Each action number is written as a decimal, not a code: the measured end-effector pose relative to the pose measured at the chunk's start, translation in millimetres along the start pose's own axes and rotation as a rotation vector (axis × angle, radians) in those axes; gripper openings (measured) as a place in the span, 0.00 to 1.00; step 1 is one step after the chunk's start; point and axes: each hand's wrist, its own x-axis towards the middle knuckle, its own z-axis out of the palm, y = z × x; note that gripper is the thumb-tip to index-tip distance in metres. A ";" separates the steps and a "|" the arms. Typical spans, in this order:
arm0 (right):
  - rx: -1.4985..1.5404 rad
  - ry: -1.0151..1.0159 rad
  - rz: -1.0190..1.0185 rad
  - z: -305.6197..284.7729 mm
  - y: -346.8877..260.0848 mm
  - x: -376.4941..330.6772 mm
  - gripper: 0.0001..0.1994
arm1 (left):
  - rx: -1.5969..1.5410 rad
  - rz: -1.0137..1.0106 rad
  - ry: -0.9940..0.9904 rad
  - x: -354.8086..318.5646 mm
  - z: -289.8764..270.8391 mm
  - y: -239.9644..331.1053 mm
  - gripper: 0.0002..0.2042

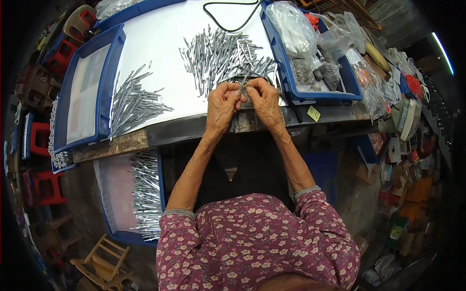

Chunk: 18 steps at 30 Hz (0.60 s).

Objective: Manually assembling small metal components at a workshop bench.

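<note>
My left hand (222, 107) and my right hand (265, 104) meet at the table's front edge, fingertips pinched close together. Between them is a slender grey metal strip (246, 86), small and partly covered by the fingers. Just beyond my hands a large heap of similar grey metal strips (213, 56) spreads over the white tabletop (165, 43). Another pile of such strips (133, 104) lies to the left, beside a blue tray. The exact shape of the held piece cannot be made out.
A blue tray (103, 92) with a pale lining stands at the left. On the right, a blue bin (323, 96) holds plastic bags and small metal parts. A black cable (242, 28) loops at the back. Below the table, another tray holds shiny metal rods (145, 194).
</note>
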 end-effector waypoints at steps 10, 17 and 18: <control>0.012 0.021 -0.024 1.8 4.3 -1.8 0.05 | 0.001 0.036 0.038 -4.1 4.5 -2.2 0.05; 0.066 0.015 -0.003 0.9 7.8 -3.4 0.05 | 0.003 0.035 0.024 -5.0 3.8 -5.2 0.03; 0.126 0.009 0.023 1.3 8.5 -3.5 0.05 | 0.003 0.034 0.025 -5.2 3.8 -4.9 0.03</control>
